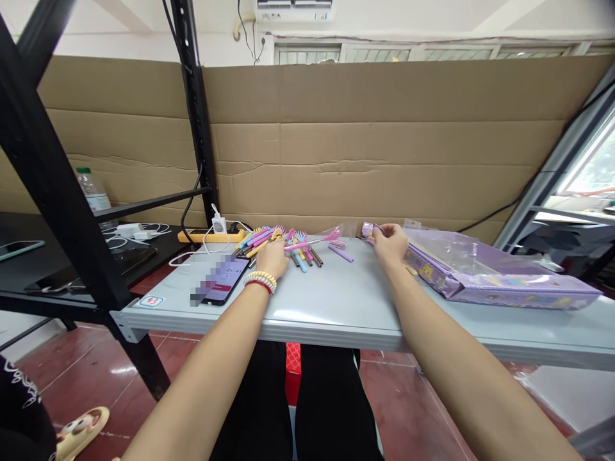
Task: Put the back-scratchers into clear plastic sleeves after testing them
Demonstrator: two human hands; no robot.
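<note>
My left hand (272, 258), with beaded bands at its wrist, is closed at the pile of colorful pens (262, 238). A pink pen (312, 243) with a fork-like end sticks out to the right from its fingers. My right hand (390, 243) pinches a small purple patterned piece (368, 230) near the back of the table. Between the hands lie a purple pen piece (341, 253) and several brown and blue pens. A purple patterned box (519, 288) with clear plastic is just right of my right hand.
A phone (225, 282) lies left of my left hand on the grey table (331, 307). Behind it are a yellow power strip (211, 236) and white cables. Black shelf posts (72, 166) stand at the left; a cardboard wall (384, 147) rises behind. Someone's slipper (82, 432) shows lower left.
</note>
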